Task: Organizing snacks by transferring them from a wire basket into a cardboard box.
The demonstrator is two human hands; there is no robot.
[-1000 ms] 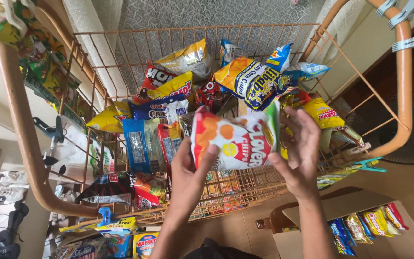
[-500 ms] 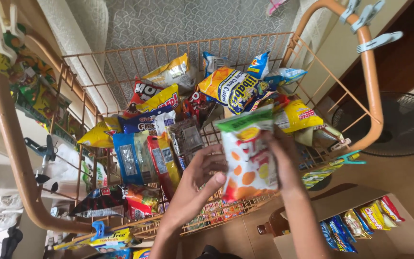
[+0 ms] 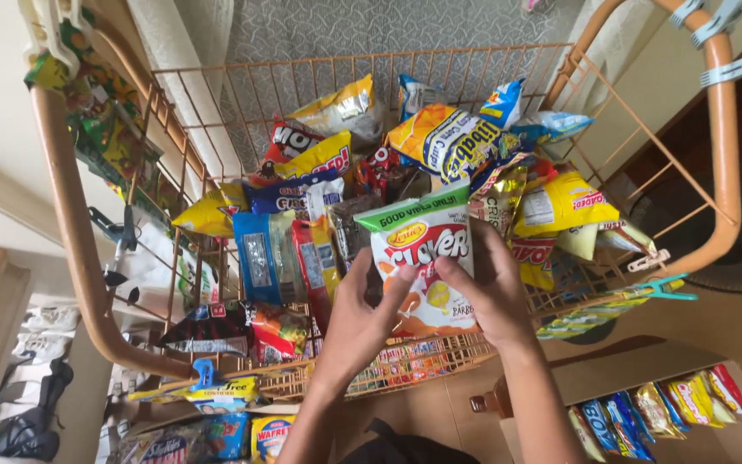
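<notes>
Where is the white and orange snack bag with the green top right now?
In the head view the white and orange snack bag is near the centre, held upright between the left hand and right hand, over the front of the wire basket.

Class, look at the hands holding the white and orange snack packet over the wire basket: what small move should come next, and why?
Probably lowering the snack packet into the wire basket. Both the left hand and the right hand grip it upright above the pile of other packets, just inside the front rim, so a short drop forward would seat it among them.
</notes>
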